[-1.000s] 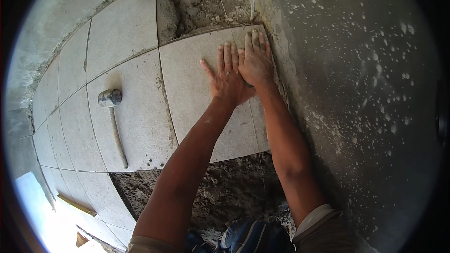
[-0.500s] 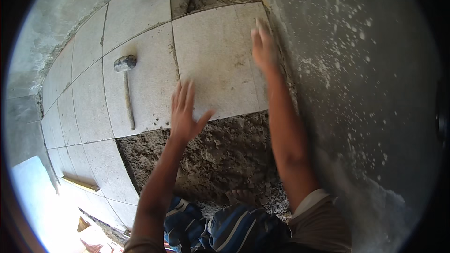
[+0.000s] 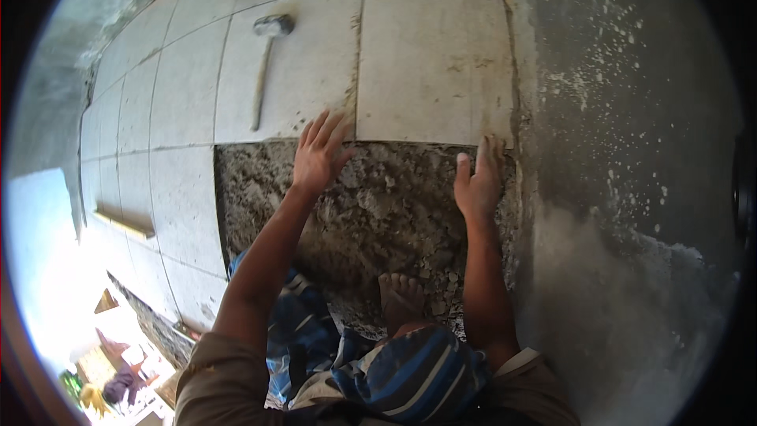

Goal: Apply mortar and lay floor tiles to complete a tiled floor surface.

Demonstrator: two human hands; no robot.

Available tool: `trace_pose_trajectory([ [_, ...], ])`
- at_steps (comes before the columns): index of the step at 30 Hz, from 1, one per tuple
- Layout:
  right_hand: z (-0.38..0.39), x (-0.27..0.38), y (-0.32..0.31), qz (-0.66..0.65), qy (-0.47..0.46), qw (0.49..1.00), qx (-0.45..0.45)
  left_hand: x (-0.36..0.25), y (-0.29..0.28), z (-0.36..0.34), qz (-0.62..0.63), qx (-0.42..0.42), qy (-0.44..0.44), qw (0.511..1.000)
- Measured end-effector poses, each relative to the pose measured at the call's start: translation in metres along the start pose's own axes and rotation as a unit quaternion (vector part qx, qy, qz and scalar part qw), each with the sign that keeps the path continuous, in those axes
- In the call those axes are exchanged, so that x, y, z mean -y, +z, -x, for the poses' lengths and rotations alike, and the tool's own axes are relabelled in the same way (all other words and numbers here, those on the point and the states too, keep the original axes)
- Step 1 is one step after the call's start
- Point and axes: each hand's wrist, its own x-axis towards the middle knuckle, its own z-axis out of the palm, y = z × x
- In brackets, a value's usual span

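left hand (image 3: 315,164): spread, left tile (image 3: 319,51) near-right corner | right hand (image 3: 479,185): fingers together, thumb out, right tile (image 3: 426,63) near-right corner | room: dirt (image 3: 386,209) between, wall (image 3: 591,150) right

Head cam, fisheye, facing dn.

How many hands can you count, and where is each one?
2: the left hand by the near edge of the mallet-bearing tile; the right hand by the near edge of the wall-side tile. No others show.
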Motion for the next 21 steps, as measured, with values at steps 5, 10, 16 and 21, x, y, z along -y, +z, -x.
trace_pose_trajectory([
  [5,0.008,-0.013,-0.009,0.061,0.051,0.996,0.038,0.006,0.008,-0.005,0.001,-0.004,-0.013,1.000],
  [10,0.006,-0.019,-0.017,0.075,0.046,0.995,0.044,0.011,0.012,-0.008,-0.003,0.033,-0.016,0.999],
  [16,0.002,-0.023,-0.007,0.094,0.018,0.994,0.051,0.017,0.016,-0.010,-0.003,0.018,0.042,0.999],
  [21,0.007,-0.027,0.003,0.101,0.000,0.995,0.007,0.016,0.019,-0.012,-0.010,0.011,0.055,0.998],
])
